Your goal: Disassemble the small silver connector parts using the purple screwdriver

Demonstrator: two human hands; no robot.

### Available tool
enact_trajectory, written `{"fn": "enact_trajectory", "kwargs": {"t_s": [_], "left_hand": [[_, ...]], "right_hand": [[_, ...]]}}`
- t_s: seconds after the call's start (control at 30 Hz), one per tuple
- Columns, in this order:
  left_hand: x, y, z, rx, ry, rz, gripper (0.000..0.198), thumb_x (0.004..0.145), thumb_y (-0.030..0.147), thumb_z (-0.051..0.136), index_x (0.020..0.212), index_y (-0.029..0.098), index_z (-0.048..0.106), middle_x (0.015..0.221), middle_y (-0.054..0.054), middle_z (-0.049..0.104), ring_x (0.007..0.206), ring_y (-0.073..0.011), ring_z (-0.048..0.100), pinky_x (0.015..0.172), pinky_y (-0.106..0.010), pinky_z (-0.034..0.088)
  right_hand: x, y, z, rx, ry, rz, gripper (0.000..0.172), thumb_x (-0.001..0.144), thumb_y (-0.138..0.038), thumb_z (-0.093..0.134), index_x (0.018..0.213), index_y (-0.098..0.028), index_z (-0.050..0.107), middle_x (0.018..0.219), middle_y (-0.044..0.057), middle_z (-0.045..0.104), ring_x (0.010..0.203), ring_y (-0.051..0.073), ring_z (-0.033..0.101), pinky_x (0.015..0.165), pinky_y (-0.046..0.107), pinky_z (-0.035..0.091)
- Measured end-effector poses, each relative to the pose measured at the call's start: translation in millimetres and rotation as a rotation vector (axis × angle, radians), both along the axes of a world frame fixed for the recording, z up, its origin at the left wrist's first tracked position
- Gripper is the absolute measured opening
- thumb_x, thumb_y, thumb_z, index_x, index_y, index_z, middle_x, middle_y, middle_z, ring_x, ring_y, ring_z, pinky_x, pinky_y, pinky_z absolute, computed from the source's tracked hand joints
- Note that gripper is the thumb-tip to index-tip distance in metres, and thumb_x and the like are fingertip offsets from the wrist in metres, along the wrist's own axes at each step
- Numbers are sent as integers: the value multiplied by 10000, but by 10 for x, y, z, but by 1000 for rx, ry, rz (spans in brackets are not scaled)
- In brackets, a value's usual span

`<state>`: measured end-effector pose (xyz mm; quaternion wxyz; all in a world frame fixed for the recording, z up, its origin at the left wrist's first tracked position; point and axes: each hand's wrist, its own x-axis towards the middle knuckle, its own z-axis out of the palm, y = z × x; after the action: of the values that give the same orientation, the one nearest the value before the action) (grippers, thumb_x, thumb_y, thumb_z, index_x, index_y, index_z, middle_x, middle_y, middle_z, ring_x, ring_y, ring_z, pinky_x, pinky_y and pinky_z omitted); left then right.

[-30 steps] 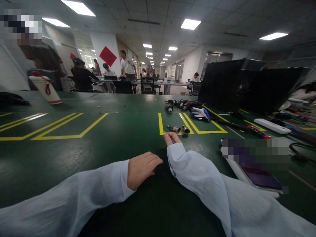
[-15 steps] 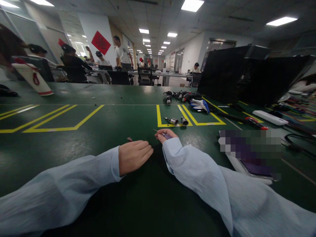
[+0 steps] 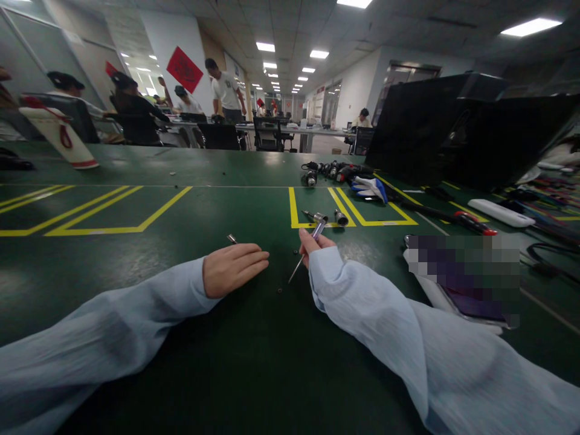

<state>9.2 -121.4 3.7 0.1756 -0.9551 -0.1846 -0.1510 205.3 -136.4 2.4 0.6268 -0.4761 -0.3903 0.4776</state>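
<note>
1. Ceiling lights (image 3: pixel 319 54) and a standing person (image 3: pixel 226 90) show well beyond both hands; nearer, a green desk (image 3: pixel 136 260) marked with yellow tape (image 3: pixel 293 206) spreads out beneath them.
2. Right hand (image 3: pixel 313 244): thumb and fingers closed around a screwdriver (image 3: pixel 319 228), its handle up and its shaft slanting down to the left.
3. Just off the tip, left of that hand, lies a tiny dark part (image 3: pixel 280 290).
4. Left hand (image 3: pixel 233 269): back upward, fingers side by side; whether it grips the small metal piece (image 3: pixel 232 238) at its far edge, I cannot tell.
5. Just beyond the right hand are a pointed metal fitting (image 3: pixel 317 217) and a metal socket (image 3: pixel 341 217).
6. Farther past them lies a blue-and-white glove (image 3: pixel 368 188); off to the right, a partly pixelated phone (image 3: pixel 475 302).
</note>
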Motion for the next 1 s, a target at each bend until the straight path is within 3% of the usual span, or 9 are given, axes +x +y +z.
{"fn": "enact_trajectory", "kwargs": {"t_s": [0.2, 0.5, 0.67, 0.87, 1.0], "left_hand": [[-121, 164, -27, -136, -163, 138, 318, 823, 210, 402, 1114, 161, 521, 1070, -98, 618, 965, -192, 540, 826, -321, 456], [-25, 111, -73, -364, -405, 39, 276, 779, 241, 475, 1045, 190, 530, 1037, -85, 630, 945, -175, 565, 825, -335, 469], [-21, 109, -136, -557, -514, 88, 306, 749, 269, 524, 1038, 171, 526, 1137, -122, 568, 1002, -207, 558, 743, -326, 518], [25, 74, -123, -648, -624, 192, 354, 720, 288, 552, 1053, 170, 524, 1132, -110, 557, 1022, -228, 530, 714, -341, 524], [70, 30, -47, -615, -630, 332, 377, 699, 309, 571, 1044, 162, 534, 1015, -101, 595, 816, -212, 585, 585, -302, 507]], "right_hand": [[-87, -148, -26, 85, -168, 28, 440, 656, -548, 541, 439, -175, 455, 308, -73, 364, 276, 49, 314, 301, 187, 228], [-93, -121, -144, 195, -364, 17, 435, 690, -549, 501, 461, -181, 475, 370, -54, 412, 336, 63, 372, 377, 201, 287], [-96, -131, -155, 208, -451, 31, 412, 702, -527, 497, 469, -188, 481, 334, -57, 391, 357, 83, 413, 389, 200, 289], [-77, -148, -63, 130, -234, 65, 411, 712, -509, 498, 475, -178, 452, 308, -74, 372, 271, 45, 331, 320, 180, 246], [-65, -143, -27, 182, -67, 82, 378, 703, -491, 526, 514, -168, 476, 343, -66, 420, 301, 47, 376, 337, 176, 299]]}}
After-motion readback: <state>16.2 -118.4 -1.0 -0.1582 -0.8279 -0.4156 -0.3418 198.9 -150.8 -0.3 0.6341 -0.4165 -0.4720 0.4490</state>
